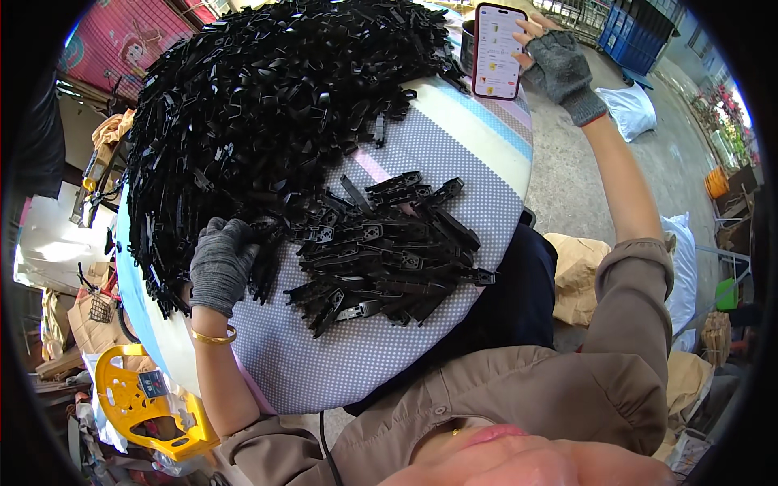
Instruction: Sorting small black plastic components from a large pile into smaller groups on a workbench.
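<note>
Black plastic clips (pixel 275 105) on cloth-covered table (pixel 454 146)

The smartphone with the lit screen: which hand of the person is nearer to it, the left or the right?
The right. The right hand in a grey fingerless glove holds the smartphone up by its edge. The left hand, also gloved, rests far away on the black plastic parts on the table.

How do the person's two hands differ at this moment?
The left hand lies low on the big pile of black plastic parts, fingers spread; the right hand is raised, holding a phone upright. The left wrist bears a gold bangle; the right shows none. Both wear grey knit gloves.
</note>
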`<state>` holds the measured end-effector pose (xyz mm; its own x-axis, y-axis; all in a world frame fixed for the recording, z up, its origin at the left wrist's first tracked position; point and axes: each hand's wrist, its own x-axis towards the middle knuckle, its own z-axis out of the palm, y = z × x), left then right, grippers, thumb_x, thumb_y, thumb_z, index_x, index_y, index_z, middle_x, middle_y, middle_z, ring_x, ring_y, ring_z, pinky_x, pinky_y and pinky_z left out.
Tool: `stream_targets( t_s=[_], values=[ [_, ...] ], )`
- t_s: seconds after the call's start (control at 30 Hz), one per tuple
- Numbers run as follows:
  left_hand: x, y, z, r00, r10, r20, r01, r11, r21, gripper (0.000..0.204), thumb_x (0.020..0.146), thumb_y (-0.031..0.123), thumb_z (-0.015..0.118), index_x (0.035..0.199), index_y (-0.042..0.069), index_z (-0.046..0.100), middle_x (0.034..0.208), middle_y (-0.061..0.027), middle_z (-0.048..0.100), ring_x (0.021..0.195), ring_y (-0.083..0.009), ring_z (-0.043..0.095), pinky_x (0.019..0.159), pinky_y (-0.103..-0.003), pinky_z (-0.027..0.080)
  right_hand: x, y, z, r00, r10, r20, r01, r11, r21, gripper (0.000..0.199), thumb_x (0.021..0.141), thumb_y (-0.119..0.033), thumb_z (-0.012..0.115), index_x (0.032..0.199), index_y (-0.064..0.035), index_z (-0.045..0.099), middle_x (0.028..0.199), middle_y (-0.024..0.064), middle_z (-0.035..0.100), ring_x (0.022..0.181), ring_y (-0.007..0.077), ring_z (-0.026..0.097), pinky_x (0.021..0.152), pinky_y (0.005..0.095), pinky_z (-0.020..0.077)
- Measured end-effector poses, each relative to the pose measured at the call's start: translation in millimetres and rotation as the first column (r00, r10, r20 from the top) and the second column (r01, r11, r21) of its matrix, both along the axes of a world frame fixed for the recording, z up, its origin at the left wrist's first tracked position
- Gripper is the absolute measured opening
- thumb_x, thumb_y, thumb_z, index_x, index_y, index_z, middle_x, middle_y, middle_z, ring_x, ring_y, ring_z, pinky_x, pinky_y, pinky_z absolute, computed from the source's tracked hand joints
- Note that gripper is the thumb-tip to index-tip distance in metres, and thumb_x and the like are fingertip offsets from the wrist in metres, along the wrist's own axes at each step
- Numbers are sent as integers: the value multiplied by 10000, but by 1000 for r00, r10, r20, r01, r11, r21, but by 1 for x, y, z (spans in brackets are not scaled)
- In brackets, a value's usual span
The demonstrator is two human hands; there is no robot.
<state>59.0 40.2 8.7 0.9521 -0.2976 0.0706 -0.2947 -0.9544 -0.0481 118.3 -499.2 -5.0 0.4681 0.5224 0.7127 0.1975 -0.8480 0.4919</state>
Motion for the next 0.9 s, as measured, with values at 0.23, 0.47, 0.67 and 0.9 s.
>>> stream_targets(
  t_s=[0.23, 0.47, 0.67, 0.9],
  values=[
    [4, 11, -4, 996, 39, -84, -56, 974, -218, 192, 789, 164, 621, 952, 65, 598, 903, -130, 621, 879, -315, 590, 783, -406, 482, -26, 15, -25, 988, 73, -136, -74, 997, -6, 276, 782, -171, 630, 1047, -95, 607, 1271, 93, 514, 1194, 284, 455, 943, 410, 409],
    [5, 10, -10, 998, 3, 71, 44, 754, -656, 226, 891, 106, 517, 1092, 20, 573, 973, -126, 646, 886, -202, 618, 799, -309, 489, -15, 23, -24, 978, -23, -207, 7, 997, -78, 289, 795, -245, 605, 1061, -133, 612, 1376, 89, 404, 1272, 264, 360, 1016, 433, 337],
    [4, 0, -13, 989, -136, -63, 23, 557, -830, 283, 912, 59, 491, 1185, -7, 531, 1031, -83, 626, 913, -137, 587, 843, -265, 472, 1, -3, -10, 989, -113, -96, 108, 992, -58, 338, 818, -279, 602, 1126, -142, 601, 1402, 91, 374, 1292, 267, 334, 1044, 434, 296],
    [1, -8, -10, 969, -139, -204, -131, 414, -901, 279, 911, 71, 515, 1181, 10, 555, 973, -49, 642, 829, -74, 574, 788, -215, 480, 3, -7, 4, 979, -200, 51, 195, 976, 93, 354, 828, -288, 602, 1153, -147, 605, 1393, 122, 383, 1249, 273, 381, 989, 414, 348]
  ],
)
